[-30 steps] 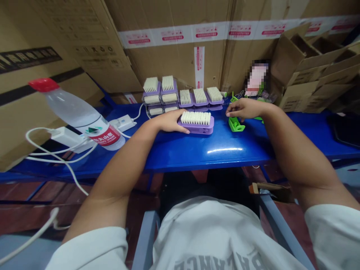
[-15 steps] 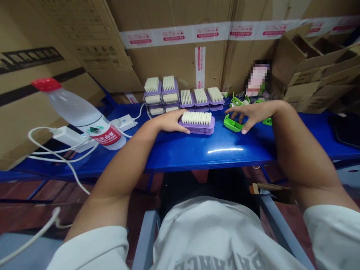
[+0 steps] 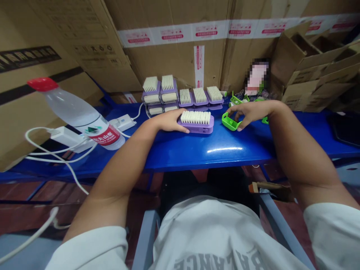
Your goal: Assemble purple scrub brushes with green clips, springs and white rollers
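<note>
Cupping — left hand (image 3: 171, 122) grasps left end of purple bristle brush (image 3: 195, 123), mid-bench | right hand (image 3: 251, 111) fingertips on green plastic frame (image 3: 230, 122), grip unclear — frame shifted left since last look | blue bench (image 3: 180, 153) | far: brush row (image 3: 199, 95)

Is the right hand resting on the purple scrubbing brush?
No, the right hand is by the green plastic piece; the left hand rests on the brush.
</note>
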Demonstrator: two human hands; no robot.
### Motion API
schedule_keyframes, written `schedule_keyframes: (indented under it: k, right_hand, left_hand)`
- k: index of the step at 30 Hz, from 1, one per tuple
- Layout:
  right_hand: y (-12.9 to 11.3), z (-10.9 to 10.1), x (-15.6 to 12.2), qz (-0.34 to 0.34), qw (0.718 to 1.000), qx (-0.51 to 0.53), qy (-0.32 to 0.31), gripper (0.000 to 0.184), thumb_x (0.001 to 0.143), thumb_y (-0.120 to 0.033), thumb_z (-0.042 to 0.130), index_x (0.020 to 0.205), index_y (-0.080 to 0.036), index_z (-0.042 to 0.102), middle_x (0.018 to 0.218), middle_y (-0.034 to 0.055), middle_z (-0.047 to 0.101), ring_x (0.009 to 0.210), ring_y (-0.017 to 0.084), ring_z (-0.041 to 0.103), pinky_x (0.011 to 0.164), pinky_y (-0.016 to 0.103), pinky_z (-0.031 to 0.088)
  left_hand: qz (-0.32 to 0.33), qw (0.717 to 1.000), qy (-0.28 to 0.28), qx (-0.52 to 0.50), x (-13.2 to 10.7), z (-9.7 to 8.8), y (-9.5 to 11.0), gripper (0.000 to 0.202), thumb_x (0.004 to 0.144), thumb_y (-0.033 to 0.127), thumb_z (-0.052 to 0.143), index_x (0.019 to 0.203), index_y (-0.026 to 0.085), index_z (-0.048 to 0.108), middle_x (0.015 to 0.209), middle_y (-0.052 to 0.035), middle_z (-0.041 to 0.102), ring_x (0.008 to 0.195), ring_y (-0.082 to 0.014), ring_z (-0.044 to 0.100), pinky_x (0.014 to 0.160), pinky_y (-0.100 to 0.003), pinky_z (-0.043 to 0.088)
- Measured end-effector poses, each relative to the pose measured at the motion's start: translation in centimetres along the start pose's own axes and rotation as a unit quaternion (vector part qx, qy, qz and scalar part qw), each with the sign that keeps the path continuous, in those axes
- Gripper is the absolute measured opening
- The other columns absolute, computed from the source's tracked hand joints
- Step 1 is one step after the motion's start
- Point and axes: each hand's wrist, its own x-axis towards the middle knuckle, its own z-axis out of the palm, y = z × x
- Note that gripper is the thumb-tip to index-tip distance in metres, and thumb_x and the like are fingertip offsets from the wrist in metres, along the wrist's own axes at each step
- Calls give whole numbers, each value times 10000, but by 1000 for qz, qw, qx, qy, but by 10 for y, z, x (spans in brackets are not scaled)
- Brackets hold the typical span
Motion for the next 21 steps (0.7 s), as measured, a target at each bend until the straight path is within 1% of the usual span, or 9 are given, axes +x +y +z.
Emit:
schedule_keyframes:
  k: [4,6,8,12,15,18,21]
  right_hand:
    - [0,-1,1,11,999,13,41,1025,662,-637,1025,1577,-291,722,1431,125,836,1215,381,819,1046,513,704]
    - [1,-1,2,13,999,9,48,1012,674,-634,1024,1577,-294,716,1392,117,843,1197,379,819,1045,518,702]
    - [4,-1,3,13,998,-1,57,988,678,-640,1025,1557,-300,726,1366,112,846,1221,396,812,1069,538,695]
    - [6,0,4,25,996,2,82,1004,696,-644,1005,1587,-299,698,1430,128,822,1279,424,791,1072,556,698]
    - [5,-1,3,33,996,-14,82,974,736,-642,979,1601,-303,687,1357,117,837,1228,408,792,1058,535,690]
    - [5,-2,4,46,995,-56,74,950,772,-693,932,1597,-280,705,1248,111,853,1159,399,801,1050,531,676]
    - [11,1,8,42,991,-102,74,979,727,-734,926,1571,-270,749,1270,121,865,1171,429,813,1068,564,666]
  left_hand:
    - [1,1000,-3,-5,0,0,1,1065,725,726,954,1620,248,630,1677,-155,719,1528,-441,693,1290,-508,527]
    - [3,1000,-1,-7,0,0,0,1067,722,720,955,1617,239,629,1673,-165,719,1520,-443,698,1290,-512,527]
    - [7,1000,3,-8,1,1,-1,1068,721,727,958,1613,237,634,1673,-171,720,1516,-441,702,1284,-506,533]
    - [15,1000,0,-9,0,0,-3,1087,706,725,965,1622,244,630,1681,-171,716,1531,-442,698,1286,-502,538]
    - [17,1000,-13,-14,0,-1,-5,1115,694,712,969,1639,236,616,1702,-181,699,1560,-452,678,1310,-512,522]
    - [28,999,-18,-18,0,-2,-9,1132,693,724,971,1652,240,612,1706,-181,696,1562,-453,678,1321,-518,517]
    - [51,998,-17,-18,1,-2,-13,1144,689,736,980,1662,256,615,1702,-164,704,1551,-444,689,1315,-507,530]
